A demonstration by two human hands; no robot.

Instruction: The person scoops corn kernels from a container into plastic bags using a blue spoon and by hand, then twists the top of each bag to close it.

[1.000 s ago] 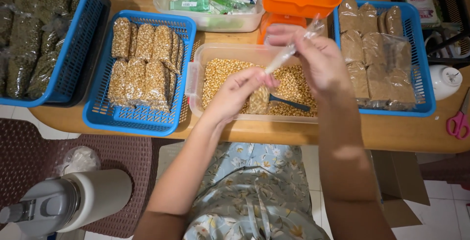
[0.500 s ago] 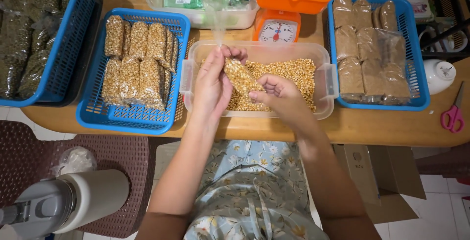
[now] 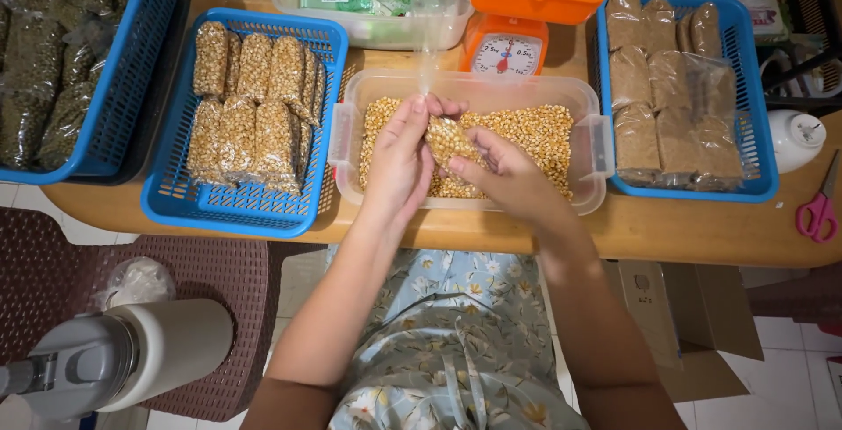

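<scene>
Both hands meet over the clear tub of corn kernels [image 3: 544,132] on the tabletop [image 3: 702,228], the left hand [image 3: 399,163] and the right hand [image 3: 509,180] curled from either side around a small kernel-filled clear bag [image 3: 445,139], its empty top rising just above the fingertips.

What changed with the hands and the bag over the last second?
The bag, empty and held up over the tub a second ago, is now filled with kernels and low over the tub. The left hand and right hand have come together around it, its clear top standing upright. The baskets and the scale stayed put.
</scene>
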